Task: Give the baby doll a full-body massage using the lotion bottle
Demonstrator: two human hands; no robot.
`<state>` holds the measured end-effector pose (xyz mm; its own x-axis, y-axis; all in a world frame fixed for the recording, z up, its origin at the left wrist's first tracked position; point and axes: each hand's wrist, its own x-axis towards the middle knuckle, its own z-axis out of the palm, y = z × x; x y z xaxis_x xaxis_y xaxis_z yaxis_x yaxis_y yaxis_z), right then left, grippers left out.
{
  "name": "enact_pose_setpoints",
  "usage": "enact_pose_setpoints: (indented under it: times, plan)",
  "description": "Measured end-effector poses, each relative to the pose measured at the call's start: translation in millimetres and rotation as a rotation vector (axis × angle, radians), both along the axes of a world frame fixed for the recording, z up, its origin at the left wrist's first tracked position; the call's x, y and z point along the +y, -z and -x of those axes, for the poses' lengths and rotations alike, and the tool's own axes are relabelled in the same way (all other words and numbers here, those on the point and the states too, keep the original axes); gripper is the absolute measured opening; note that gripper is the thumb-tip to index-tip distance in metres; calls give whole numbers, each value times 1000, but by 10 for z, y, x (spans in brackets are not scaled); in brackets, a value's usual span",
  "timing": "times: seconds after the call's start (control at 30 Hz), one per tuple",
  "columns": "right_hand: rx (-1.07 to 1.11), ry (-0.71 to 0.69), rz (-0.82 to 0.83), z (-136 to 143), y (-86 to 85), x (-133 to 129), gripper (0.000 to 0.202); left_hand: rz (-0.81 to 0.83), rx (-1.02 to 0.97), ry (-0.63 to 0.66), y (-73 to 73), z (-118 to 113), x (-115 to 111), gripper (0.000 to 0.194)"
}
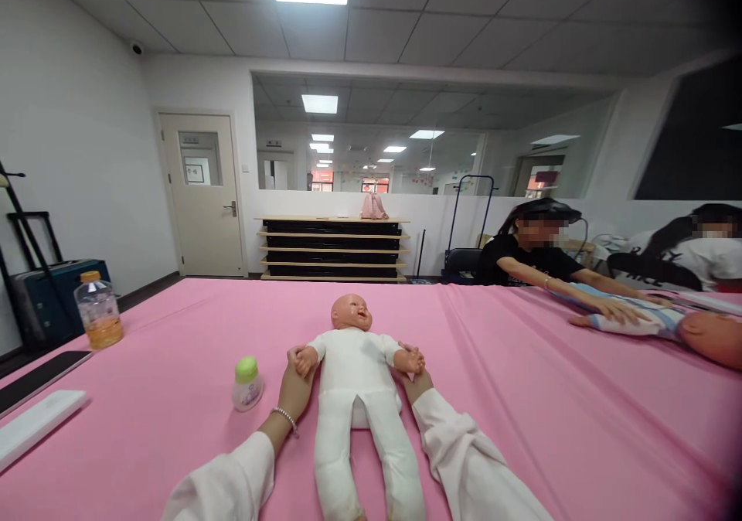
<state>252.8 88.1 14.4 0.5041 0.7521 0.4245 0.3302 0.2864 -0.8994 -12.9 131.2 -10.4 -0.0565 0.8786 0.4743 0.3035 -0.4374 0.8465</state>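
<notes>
Pink cloth (pixel 492 397) covered the big wide table in a white room with a cream door (pixel 202 193) far behind the doll. On the middle of that cloth lay a bald plastic baby doll in a white soft suit (pixel 356 397), flat on its back, head pointing away and legs stretched toward the person. Off to the doll's right side another person in a black top (pixel 530 262) pressed on a second doll in a striped suit (pixel 643 321). Both white sleeves (pixel 464 459) came in beside the doll's legs. The left hand (pixel 297 386) was closed around one doll wrist and the right hand (pixel 416 378) was closed around the other, with the doll's arms spread out to the sides. The suit looked fully on, so it seemed only the arms were being worked. A clear bottle with an orange cap (pixel 98 310) stood far left of the doll. Just left of the doll sat a small white bottle with a green cap (pixel 246 383), shut and untouched.
</notes>
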Motion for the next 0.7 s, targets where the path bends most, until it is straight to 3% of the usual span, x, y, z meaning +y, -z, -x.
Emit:
enact_pose_setpoints:
  times: [0.17,0.4,0.5,0.7]
  plan:
    - [2,2,-60,20,59,266,65,-108,43,-113,-133,-166,164,32]
    - [-90,69,-16,53,-36,722,59,-171,140,-160,-178,-425,656,26]
    - [-112,43,-18,-14,34,835,55,-93,210,-115,-136,-481,821,34]
    - [-168,-119,-30,-46,58,862,50,236,366,-86,-111,-457,929,42]
